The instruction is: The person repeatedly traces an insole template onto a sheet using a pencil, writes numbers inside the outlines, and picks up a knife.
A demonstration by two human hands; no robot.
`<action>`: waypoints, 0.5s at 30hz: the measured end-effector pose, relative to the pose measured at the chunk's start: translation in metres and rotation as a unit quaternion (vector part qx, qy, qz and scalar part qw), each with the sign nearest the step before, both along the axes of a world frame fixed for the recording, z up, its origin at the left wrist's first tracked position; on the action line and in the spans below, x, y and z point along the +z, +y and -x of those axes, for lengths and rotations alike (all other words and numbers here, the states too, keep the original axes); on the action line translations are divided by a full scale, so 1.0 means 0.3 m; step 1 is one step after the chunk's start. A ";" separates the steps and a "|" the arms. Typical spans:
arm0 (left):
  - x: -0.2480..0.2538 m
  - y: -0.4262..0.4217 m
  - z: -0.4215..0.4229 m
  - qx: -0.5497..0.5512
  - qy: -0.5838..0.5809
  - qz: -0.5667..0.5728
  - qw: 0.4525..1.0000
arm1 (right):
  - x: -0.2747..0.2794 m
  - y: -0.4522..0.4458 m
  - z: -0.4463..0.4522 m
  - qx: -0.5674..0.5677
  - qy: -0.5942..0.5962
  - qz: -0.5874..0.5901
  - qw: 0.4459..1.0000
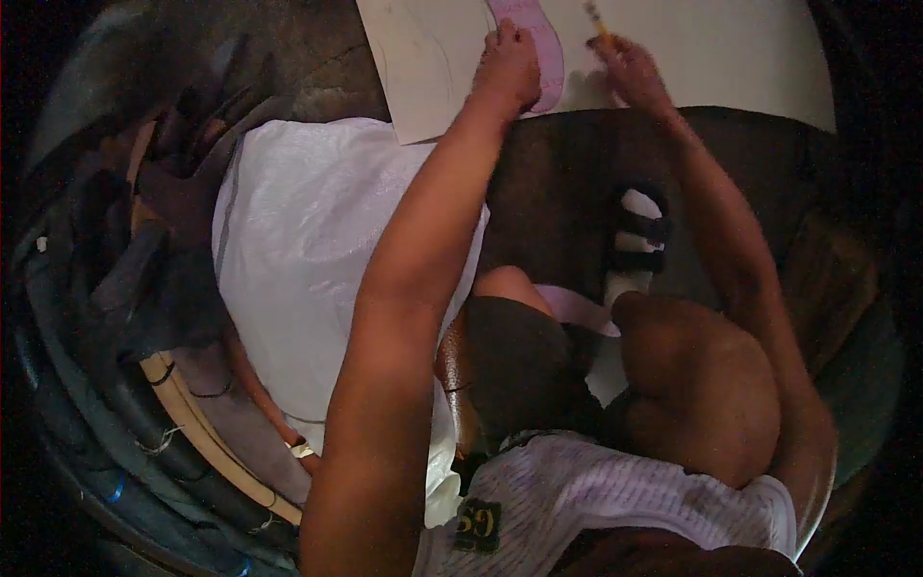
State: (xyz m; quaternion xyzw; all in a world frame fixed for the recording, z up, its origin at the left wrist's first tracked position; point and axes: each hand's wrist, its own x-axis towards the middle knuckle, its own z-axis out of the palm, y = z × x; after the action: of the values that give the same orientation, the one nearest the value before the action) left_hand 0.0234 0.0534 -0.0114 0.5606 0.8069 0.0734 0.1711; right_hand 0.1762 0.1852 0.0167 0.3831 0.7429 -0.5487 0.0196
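Observation:
My left hand (508, 69) is closed, its fingers curled onto a curved pink strip (551, 60) that lies on a large pale sheet (716, 62). Faint curved lines show on the sheet to the left of that hand. To the right of the strip, my right hand (633, 73) grips a thin yellow pencil (599, 23), blurred, with its upper end pointing away from me. Both hands are over the near part of the sheet. The far end of the pink strip runs out of view at the top.
A white plastic sack (308, 212) lies left of my legs. Rolled dark material (72, 375) and a long tan strip (207, 423) curve along the left. Another pink strip (577, 310) is near my knees, and a sandalled foot (639, 231) rests below the sheet.

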 end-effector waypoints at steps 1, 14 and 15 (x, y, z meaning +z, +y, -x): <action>0.020 0.017 -0.022 0.003 0.000 -0.001 1.000 | 0.039 0.042 0.016 -0.048 0.035 -0.009 0.998; 0.106 0.112 -0.236 0.343 -0.064 -0.143 0.926 | 0.181 -0.041 0.277 0.409 0.050 -0.108 0.905; 0.082 0.112 -0.243 0.374 -0.091 -0.219 0.897 | 0.186 -0.062 0.279 0.412 0.052 -0.114 0.903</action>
State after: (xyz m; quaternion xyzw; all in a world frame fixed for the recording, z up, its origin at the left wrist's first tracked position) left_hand 0.0962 0.0870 0.0132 0.2321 0.9012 0.3578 0.0768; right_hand 0.0925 0.1665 0.0725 0.0135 0.8916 -0.4228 0.1612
